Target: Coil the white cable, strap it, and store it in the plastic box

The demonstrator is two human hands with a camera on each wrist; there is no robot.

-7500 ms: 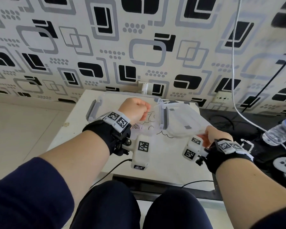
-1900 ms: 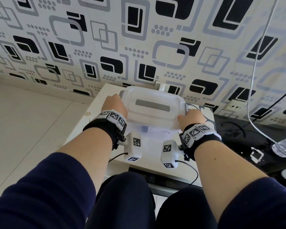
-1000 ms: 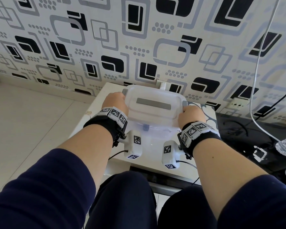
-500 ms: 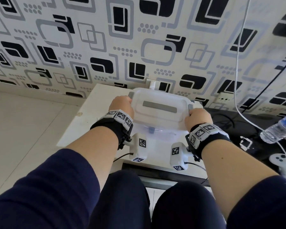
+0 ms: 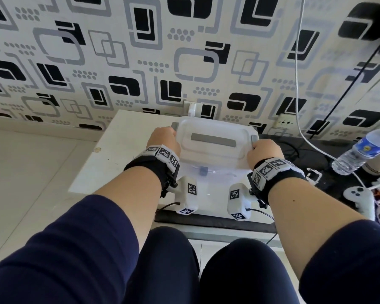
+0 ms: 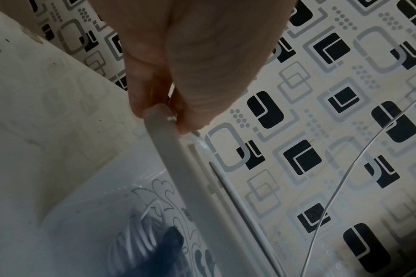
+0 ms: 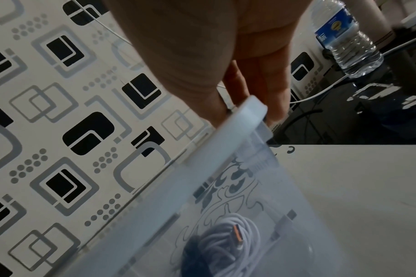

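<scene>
Head view had you right at the closing step, so basically the tail end of the job. Going left to right: your left hand was at the left end of the plastic box, and the left wrist view showed its fingers pinching the grey side latch near its top. In the middle, the lid sat on the box, which stood on the white worktop by the patterned wall. The white cable was already inside, coiled with a dark strap round it, visible through the clear wall. Your right hand was at the right end, fingers curled round that side's latch. Off to the right, a water bottle stood well clear of everything.

My guess is neither latch was fully snapped down, though it's hard to be sure. Next move probably wanted both flaps pressed down against the box walls until they caught, keeping the lid seated evenly so one side didn't pop up.
</scene>
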